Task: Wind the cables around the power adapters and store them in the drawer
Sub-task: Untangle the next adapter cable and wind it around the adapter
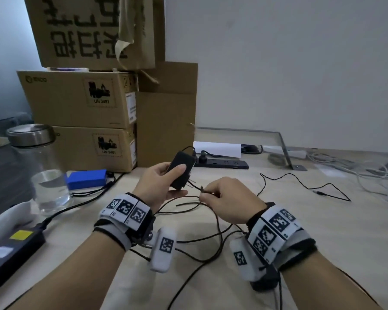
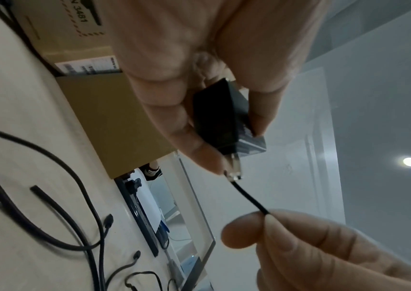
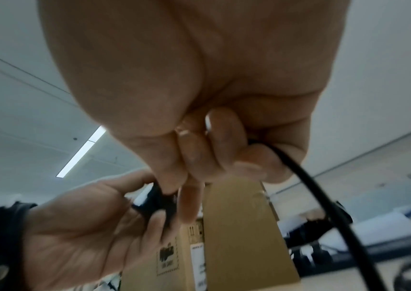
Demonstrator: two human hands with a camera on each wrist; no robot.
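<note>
A small black power adapter is lifted above the desk, and my left hand grips it with the thumb across its top face. In the left wrist view the adapter sits between thumb and fingers, its thin black cable leaving the lower end. My right hand pinches that cable a short way from the adapter. The rest of the cable lies in loose loops on the desk beneath my wrists. In the right wrist view the cable runs out past my curled fingers. No drawer is in view.
Stacked cardboard boxes stand at the back left. A glass jar with a metal lid, a blue pack and a large black adapter lie left. A black power strip and another thin cable lie behind and right.
</note>
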